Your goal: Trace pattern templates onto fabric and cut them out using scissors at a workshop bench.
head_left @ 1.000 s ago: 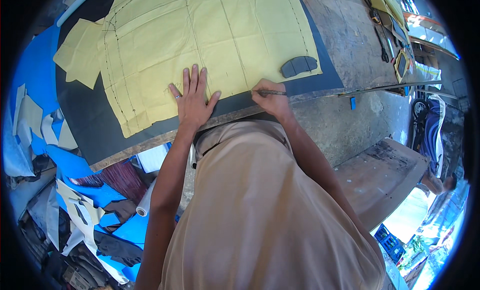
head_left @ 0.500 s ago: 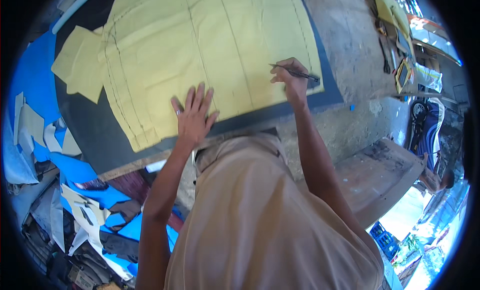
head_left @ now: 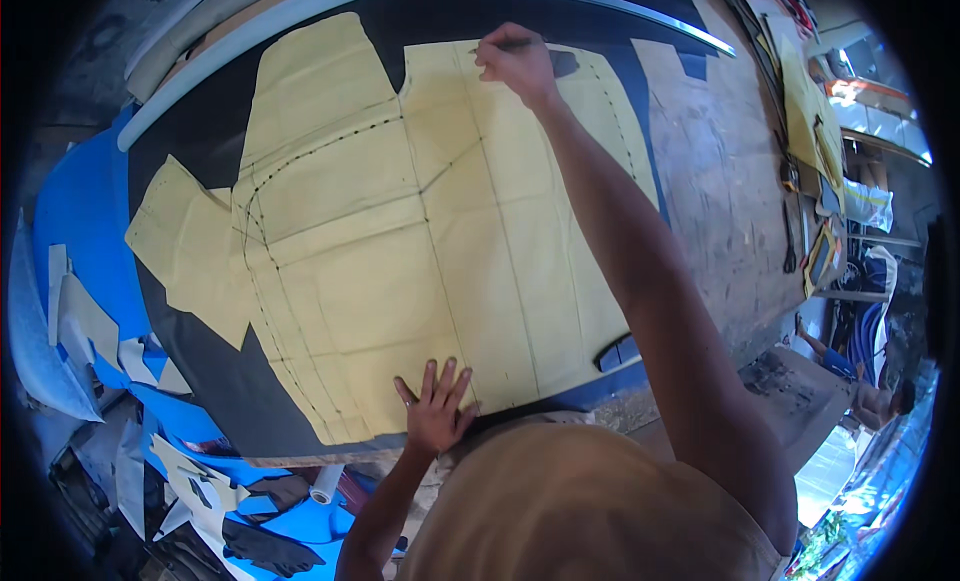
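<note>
A large yellow paper pattern (head_left: 350,291), marked with long lines and rows of dark stitch-like dashes, lies over black sheet material (head_left: 190,391). My left hand (head_left: 436,409) rests flat on the near edge of the paper, fingers spread. At the far edge, my right hand (head_left: 520,63) pinches a dark pen (head_left: 512,46), its point at the paper's border. A smaller yellow piece (head_left: 190,241) sits against the pattern's left side. Near the right front corner, a dark opening (head_left: 612,353) in the paper shows the material below.
A long metal straightedge (head_left: 620,9) lies beyond the pattern. To the right is worn table top (head_left: 710,151) with scissors (head_left: 790,231) near its edge. Blue sheeting (head_left: 80,221) and pale offcuts (head_left: 90,316) crowd the left. Another person (head_left: 880,403) is at the far right.
My right hand has moved with the pen from the near right corner to the far edge of the paper. My left hand stays flat near the front edge; the view now takes in more of the table.
</note>
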Demonstrator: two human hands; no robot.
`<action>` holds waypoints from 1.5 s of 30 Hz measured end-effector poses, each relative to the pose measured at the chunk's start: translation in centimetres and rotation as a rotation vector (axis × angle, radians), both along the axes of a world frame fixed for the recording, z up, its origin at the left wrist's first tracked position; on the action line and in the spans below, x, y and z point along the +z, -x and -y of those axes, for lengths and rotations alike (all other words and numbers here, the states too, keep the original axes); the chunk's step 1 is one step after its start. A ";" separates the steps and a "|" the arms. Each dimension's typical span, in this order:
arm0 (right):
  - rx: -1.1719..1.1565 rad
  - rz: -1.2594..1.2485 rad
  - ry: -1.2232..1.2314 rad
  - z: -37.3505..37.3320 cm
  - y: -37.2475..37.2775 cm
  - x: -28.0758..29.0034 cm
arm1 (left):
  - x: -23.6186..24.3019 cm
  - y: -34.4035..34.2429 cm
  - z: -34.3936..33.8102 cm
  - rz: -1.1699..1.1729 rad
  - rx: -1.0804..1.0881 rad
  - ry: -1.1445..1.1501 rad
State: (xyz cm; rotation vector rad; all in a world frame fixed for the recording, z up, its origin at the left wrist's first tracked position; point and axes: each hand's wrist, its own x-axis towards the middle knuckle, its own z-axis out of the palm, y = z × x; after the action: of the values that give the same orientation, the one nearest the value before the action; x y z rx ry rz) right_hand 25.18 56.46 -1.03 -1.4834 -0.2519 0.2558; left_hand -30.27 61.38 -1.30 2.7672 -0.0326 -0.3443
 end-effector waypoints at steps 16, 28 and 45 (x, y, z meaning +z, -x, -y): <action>0.070 0.120 0.394 -3.8 -7.1 -2.8 | 0.0 -38.7 -8.8 0.589 0.000 0.246; 0.055 0.289 0.527 -4.4 -7.9 -3.4 | -5.2 -47.8 -13.8 0.359 -0.069 -0.144; 0.035 0.368 0.586 -5.1 -7.6 -3.2 | -5.2 -47.6 -14.1 0.341 -0.064 -0.146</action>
State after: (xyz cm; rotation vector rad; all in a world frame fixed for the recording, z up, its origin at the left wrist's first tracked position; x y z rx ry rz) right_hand 32.80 61.54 -4.19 -2.1087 -0.5310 0.0807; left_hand 17.34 75.45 -6.49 2.9418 -0.1872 0.1181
